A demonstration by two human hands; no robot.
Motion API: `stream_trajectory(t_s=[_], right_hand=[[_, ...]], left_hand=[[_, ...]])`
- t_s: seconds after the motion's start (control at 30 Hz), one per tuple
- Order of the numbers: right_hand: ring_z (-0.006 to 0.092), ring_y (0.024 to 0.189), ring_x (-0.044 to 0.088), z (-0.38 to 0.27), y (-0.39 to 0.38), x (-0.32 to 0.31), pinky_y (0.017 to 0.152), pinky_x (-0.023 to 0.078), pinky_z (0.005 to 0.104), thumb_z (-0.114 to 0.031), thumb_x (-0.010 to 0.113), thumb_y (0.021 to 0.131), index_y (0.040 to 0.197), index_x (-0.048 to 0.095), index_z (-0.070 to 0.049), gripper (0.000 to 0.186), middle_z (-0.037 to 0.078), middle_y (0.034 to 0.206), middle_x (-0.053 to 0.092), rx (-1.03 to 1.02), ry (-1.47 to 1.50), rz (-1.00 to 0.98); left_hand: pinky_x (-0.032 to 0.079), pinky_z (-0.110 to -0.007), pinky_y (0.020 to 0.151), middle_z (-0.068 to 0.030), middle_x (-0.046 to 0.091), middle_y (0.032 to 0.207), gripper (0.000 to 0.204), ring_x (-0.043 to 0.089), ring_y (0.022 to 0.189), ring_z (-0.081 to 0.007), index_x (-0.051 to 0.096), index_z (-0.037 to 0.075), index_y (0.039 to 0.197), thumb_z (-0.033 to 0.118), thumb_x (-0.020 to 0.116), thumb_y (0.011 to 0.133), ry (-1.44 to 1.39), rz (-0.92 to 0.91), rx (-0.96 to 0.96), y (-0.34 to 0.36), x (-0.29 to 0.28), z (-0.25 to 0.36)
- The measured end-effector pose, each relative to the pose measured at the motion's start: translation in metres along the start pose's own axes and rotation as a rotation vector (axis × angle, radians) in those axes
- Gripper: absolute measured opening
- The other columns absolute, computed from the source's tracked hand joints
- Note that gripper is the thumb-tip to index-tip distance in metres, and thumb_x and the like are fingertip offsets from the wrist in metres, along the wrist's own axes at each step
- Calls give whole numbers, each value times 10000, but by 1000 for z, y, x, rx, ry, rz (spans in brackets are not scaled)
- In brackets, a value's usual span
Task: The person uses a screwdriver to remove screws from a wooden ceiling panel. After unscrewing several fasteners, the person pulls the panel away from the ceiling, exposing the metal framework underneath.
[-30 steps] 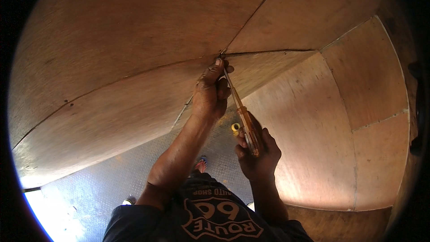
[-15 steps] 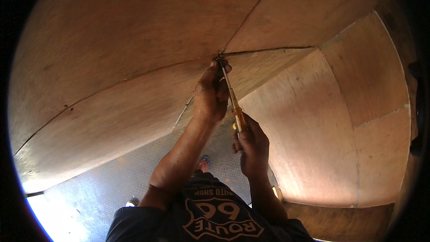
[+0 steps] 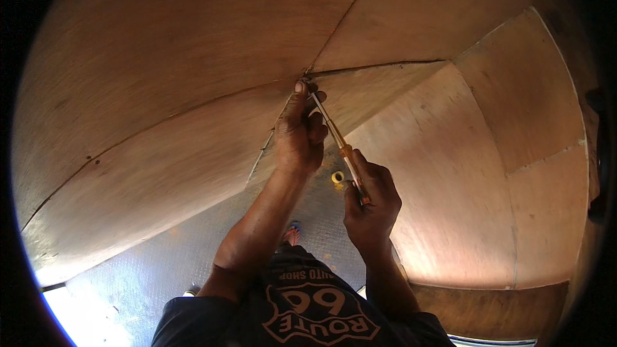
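Observation:
A screwdriver (image 3: 352,166) with an amber handle and thin metal shaft slants up and left. My right hand (image 3: 375,202) is wrapped round the lower part of its handle. My left hand (image 3: 299,138) is raised against the wooden panels, at the spot where several seams meet. Its thumb and fingertips are pinched together there, and what they hold is too small and hidden to make out. Close beside those left fingers is the screwdriver's tip; whether it touches anything cannot be told.
Brown wooden panels (image 3: 173,45) rise ahead and overhead, joined along dark seams. More panels (image 3: 443,173) curve round on the right. A yellow ring-shaped roll (image 3: 338,177) lies on the grey textured floor (image 3: 167,254) below. Bright light enters at the lower left.
My right hand has moved down and to the right with the screwdriver, whose tip has drawn back slightly from the seam. My left hand stays at the junction, thumb shifted a little.

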State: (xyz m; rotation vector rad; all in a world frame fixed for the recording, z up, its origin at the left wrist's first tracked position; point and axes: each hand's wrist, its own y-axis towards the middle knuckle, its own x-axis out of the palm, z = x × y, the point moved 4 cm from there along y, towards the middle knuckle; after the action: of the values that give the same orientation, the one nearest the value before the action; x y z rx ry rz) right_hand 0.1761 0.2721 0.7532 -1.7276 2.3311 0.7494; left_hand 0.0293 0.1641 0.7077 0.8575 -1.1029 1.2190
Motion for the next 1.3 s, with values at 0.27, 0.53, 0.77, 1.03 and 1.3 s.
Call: stream_trajectory(t_s=[0.27, 0.53, 0.77, 1.03, 1.3], right_hand=[[194, 780, 652, 16, -9, 20, 635, 536, 290, -359, 476, 1024, 1424, 510, -14, 529, 133, 970, 681, 756, 1267, -191], [223, 885, 675, -2, -2, -1, 758, 558, 351, -24, 696, 879, 1229, 668, -6, 352, 151, 1002, 663, -209, -400, 165], [204, 891, 651, 30, -2, 7, 746, 546, 314, -188, 669, 935, 1326, 599, -14, 433, 131, 1085, 653, 329, 519, 26], [215, 645, 632, 13, -5, 5, 619, 525, 334, -207, 598, 996, 1314, 593, -7, 375, 133, 890, 681, 306, 119, -142], [193, 736, 653, 47, -42, -27, 675, 520, 340, -133, 615, 985, 1262, 639, -14, 303, 156, 835, 686, 198, -277, 30]], left_hand=[[257, -228, 423, -33, 666, 895, 175, 343, 477, -57, 637, 101, 1008, 272, 608, 1031, 64, 87, -4, 3, -2, 4], [280, -220, 426, -78, 682, 968, 165, 342, 483, -60, 620, 82, 1075, 238, 588, 1032, -10, 42, 13, -3, 1, 7], [273, -201, 411, -20, 680, 927, 160, 337, 470, -40, 630, 104, 1045, 259, 591, 1037, 69, 47, 56, 3, 0, 4], [250, -242, 439, -63, 686, 832, 214, 327, 466, -57, 665, 33, 993, 246, 681, 982, 167, 215, 77, 1, 8, 5], [298, -265, 485, -97, 696, 801, 276, 385, 515, -70, 691, -9, 985, 246, 762, 907, 432, 351, 359, -2, 23, 8]])
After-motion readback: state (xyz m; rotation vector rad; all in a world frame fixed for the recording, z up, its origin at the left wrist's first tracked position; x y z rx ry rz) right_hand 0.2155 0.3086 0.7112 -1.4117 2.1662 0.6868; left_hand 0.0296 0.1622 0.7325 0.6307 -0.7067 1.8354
